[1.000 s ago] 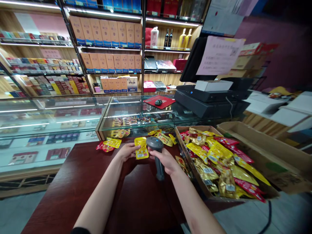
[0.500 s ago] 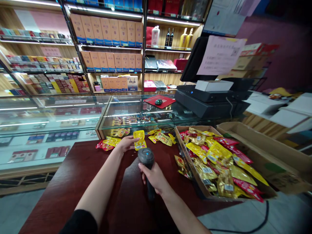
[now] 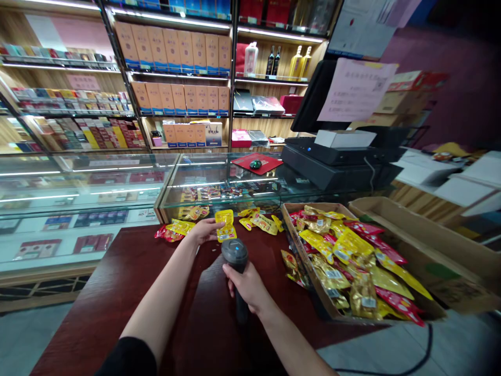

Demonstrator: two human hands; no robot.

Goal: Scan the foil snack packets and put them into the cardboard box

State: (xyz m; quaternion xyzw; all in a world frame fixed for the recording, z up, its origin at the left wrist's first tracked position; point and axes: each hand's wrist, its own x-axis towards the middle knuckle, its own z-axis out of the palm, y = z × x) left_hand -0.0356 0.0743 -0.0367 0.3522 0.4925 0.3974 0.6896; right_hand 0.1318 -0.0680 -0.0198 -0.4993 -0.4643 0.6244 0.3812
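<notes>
My left hand point(image 3: 207, 231) pinches the left edge of a yellow snack packet point(image 3: 225, 225), held up above the far part of the dark red tabletop point(image 3: 113, 292). Wrapped round the handle of a black barcode scanner point(image 3: 235, 253) is my right hand point(image 3: 250, 286). The scanner's head points away from me, toward the packet, and a small blue light glows on its top. Left of my left hand lie yellow and red packets point(image 3: 174, 230). A few more yellow packets point(image 3: 263, 222) rest to the right of the held one.
An open cardboard box point(image 3: 309, 271) full of gold, yellow and red packets stands at the right, with loose packets point(image 3: 293, 267) against its left side. Beyond the table is a glass display counter point(image 3: 219, 175) bearing a red mouse mat point(image 3: 270, 163) and a monitor point(image 3: 313, 96).
Almost nothing differs. The whole view has shifted very slightly; both hands keep their hold on the packet and the scanner.
</notes>
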